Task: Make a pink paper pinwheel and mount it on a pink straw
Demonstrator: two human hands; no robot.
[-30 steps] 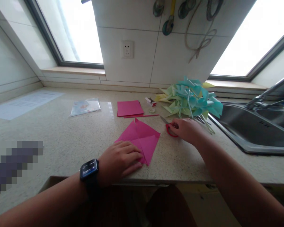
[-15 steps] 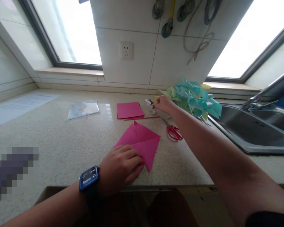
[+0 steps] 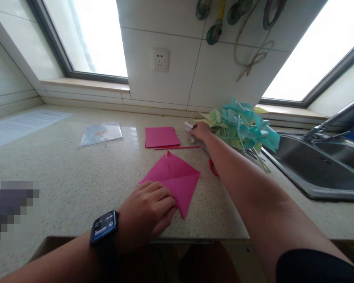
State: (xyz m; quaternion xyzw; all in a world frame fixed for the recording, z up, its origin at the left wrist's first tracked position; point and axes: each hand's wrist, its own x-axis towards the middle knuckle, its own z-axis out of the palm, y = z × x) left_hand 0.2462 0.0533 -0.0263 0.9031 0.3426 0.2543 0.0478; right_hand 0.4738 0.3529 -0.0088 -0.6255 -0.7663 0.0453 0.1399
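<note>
My left hand [image 3: 152, 206] rests on a square of pink paper [image 3: 177, 177], its fingers curled and closed on the near corner, which is partly hidden under them. The sheet is slit from its corners and has crease lines; the far corner is bent up. At the back, my right hand [image 3: 201, 130] has its fingers closed on one end of a small white object [image 3: 188, 126], whose kind I cannot make out. Just below that hand lies a small roll of clear tape [image 3: 190, 140]. Red-handled scissors [image 3: 213, 167] are partly hidden behind my right forearm.
Behind the sheet lie a pink paper stack [image 3: 162, 137] and a thin pink stick [image 3: 177, 148]. Teal and yellow paper pinwheels [image 3: 242, 122] are piled beside the sink [image 3: 309, 188]. A clear plastic packet [image 3: 102, 133] and a printed sheet [image 3: 26, 125] are on the left.
My right hand has closed in on the small white object, which has shifted slightly. My right forearm now covers more of the scissors. The left hand stays on the paper; the view has shifted slightly.
</note>
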